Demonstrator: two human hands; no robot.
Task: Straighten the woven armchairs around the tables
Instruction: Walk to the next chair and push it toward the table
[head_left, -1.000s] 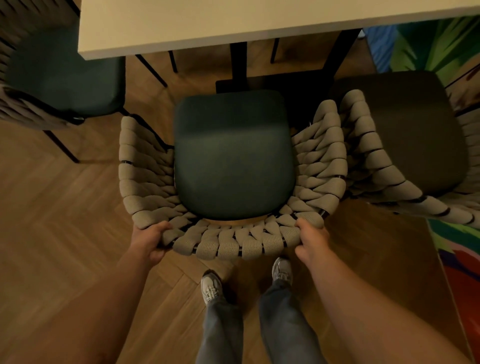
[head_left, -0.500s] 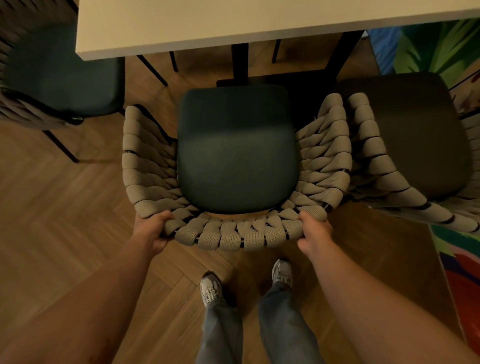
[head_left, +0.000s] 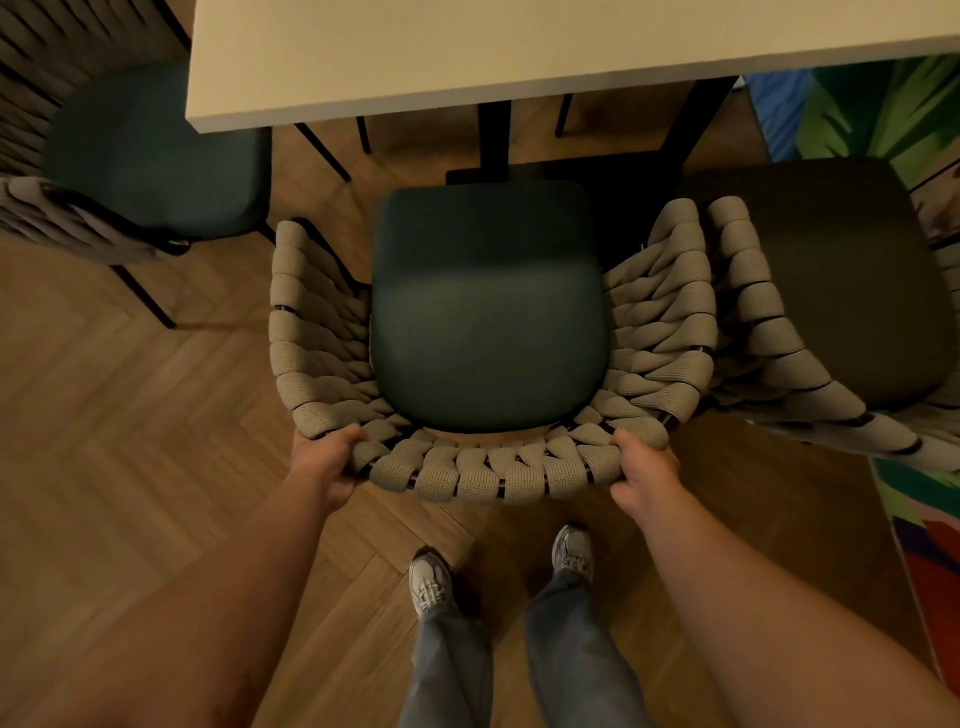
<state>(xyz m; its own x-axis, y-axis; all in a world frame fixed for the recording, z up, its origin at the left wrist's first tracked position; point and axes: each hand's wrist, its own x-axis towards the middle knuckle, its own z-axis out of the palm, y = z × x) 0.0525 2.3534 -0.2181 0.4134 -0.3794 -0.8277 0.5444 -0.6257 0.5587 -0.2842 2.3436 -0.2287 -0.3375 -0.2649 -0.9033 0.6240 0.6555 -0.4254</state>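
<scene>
At the near edge of the pale table (head_left: 519, 47), the middle woven armchair (head_left: 488, 467) faces in towards the top, its dark green seat cushion (head_left: 488, 312) reaching close to the table edge but not tucked under it. The left hand (head_left: 324, 465) is closed around the left end of the curved woven backrest, and the right hand (head_left: 644, 475) is closed around the right end, thumbs on top of the weave; both grip the same chair. The person stands right behind it, both shoes (head_left: 431, 584) on the herringbone wood floor (head_left: 130, 441).

By my reading, this chair looks nearly square to the table and roughly centred on the black table leg (head_left: 493, 140), so only a short push in seems left for it. The armchair on the right (head_left: 831, 291) appears turned at an angle, and its woven arm presses against the held chair's right arm; it probably needs straightening too. The armchair on the far left (head_left: 150, 156) sits partly under the table corner and looks askew, though little of it shows.

The touching arms on the right are the main thing in the way: sliding the held chair could drag its neighbour. A bright patterned rug (head_left: 930, 545) lies at the right edge, beneath the right-hand chair.
</scene>
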